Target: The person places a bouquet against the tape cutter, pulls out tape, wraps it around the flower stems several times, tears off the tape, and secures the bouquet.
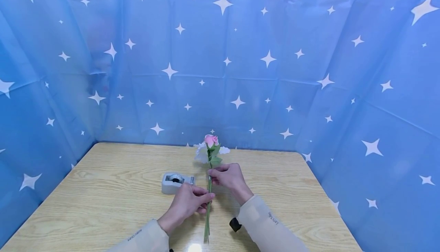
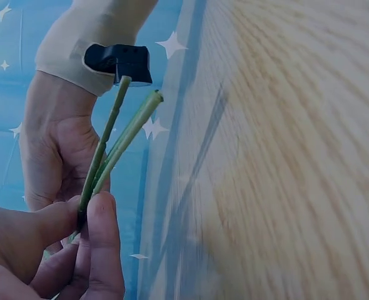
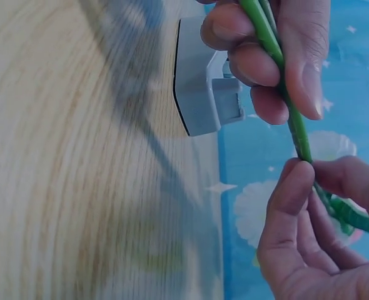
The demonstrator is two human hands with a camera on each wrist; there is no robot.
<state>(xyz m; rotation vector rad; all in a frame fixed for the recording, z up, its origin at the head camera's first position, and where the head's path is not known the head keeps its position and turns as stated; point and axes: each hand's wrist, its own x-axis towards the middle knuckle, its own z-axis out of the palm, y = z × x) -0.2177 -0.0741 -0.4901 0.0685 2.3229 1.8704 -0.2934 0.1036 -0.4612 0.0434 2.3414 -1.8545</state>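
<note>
A small bunch of artificial flowers stands out above the table in the head view, with a pink rose [image 1: 211, 140], white blooms [image 1: 201, 153] and green leaves [image 1: 215, 160]. Lower on the bunch, my left hand [image 1: 191, 201] pinches the long green stems [image 1: 207, 225] between thumb and fingers. My right hand [image 1: 229, 177] pinches them higher up, just below the leaves. Two cut stem ends [image 2: 137, 122] spread apart beyond the left fingers in the left wrist view. From the right wrist, both hands show on the same stems [image 3: 272, 44], the flower heads partly hidden behind the right hand.
A pale grey tape dispenser [image 1: 169, 186] with a roll in it stands on the wooden table [image 1: 113, 191], just left of the stems. Behind the table's far edge hangs a blue curtain [image 1: 206, 46] with white stars.
</note>
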